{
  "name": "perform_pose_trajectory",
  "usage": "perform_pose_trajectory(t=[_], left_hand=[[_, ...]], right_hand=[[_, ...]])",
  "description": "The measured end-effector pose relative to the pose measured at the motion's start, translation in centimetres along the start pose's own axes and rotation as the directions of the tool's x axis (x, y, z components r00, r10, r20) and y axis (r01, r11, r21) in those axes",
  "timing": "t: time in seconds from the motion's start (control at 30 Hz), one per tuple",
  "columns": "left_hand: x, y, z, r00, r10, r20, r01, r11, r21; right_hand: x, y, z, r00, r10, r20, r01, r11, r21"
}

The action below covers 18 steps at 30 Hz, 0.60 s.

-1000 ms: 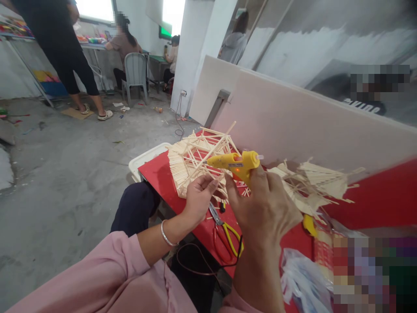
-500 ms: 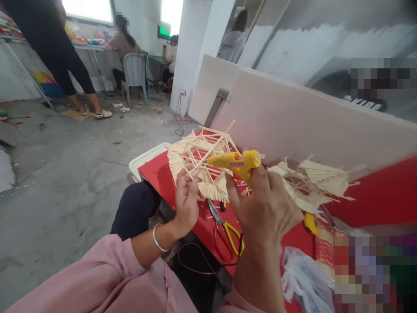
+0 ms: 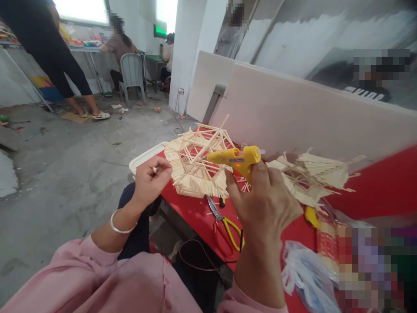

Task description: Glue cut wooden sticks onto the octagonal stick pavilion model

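Flanking stick model (image 3: 195, 163): scissors (image 3: 224, 226), tray (image 3: 143, 158).

**Crowded bench, open floor to the left**

From where I watch, the red bench (image 3: 195, 208) is tight. The stick frame (image 3: 195, 163) fills its near-left corner, and a second stick panel (image 3: 312, 176) lies to the right; the glue gun (image 3: 236, 160) held in my right hand (image 3: 263, 204) sits in the gap between them. Scissors (image 3: 224, 226) lie just below the frame, blocking the near strip. The white board (image 3: 293, 117) walls off the back. My left hand (image 3: 150, 182) hangs off the bench's left edge, above bare concrete floor (image 3: 65, 174), where passage is free.
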<state>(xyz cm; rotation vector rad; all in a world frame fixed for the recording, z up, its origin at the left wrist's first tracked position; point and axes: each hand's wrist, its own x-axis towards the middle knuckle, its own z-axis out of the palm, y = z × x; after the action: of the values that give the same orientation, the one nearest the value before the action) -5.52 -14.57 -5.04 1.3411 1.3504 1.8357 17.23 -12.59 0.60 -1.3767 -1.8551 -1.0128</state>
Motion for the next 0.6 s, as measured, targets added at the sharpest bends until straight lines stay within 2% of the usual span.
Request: perform_pose_trajectory(t=[0.03, 0.07, 0.13, 0.2, 0.27, 0.47, 0.6], left_hand=[[0.7, -0.5, -0.2, 0.989, 0.109, 0.097, -0.126, 0.972, 0.197], [1.4, -1.1, -0.2, 0.961, 0.183, 0.205, -0.246, 0.907, 0.341], [3.0, -2.3, 0.3, 0.892, 0.278, 0.355, -0.435, 0.743, 0.509], [4.5, -3.3, 0.9, 0.836, 0.312, 0.451, -0.541, 0.601, 0.588], [5.5, -3.9, 1.4, 0.795, 0.317, 0.518, -0.602, 0.521, 0.605], [6.0, -4.0, 2.0, 0.678, 0.372, 0.634, -0.732, 0.42, 0.536], [5.7, -3.6, 2.2, 0.63, 0.405, 0.663, -0.776, 0.324, 0.541]], right_hand=[[0.0, -0.1, 0.0, 1.0, 0.006, -0.002, -0.006, 1.0, 0.002], [0.0, -0.1, 0.0, 1.0, 0.011, -0.004, -0.011, 1.0, 0.005], [0.0, -0.3, -0.2, 1.0, 0.016, -0.003, -0.016, 1.0, 0.014], [0.0, -0.3, -0.3, 1.0, 0.012, 0.008, -0.012, 1.0, 0.022], [-0.1, -0.3, -0.4, 1.0, 0.004, 0.023, -0.004, 1.0, 0.022], [-0.1, -0.1, -0.1, 0.999, 0.007, 0.041, -0.008, 1.0, 0.013], [0.0, 0.0, -0.1, 0.999, 0.007, 0.044, -0.008, 1.0, 0.011]])
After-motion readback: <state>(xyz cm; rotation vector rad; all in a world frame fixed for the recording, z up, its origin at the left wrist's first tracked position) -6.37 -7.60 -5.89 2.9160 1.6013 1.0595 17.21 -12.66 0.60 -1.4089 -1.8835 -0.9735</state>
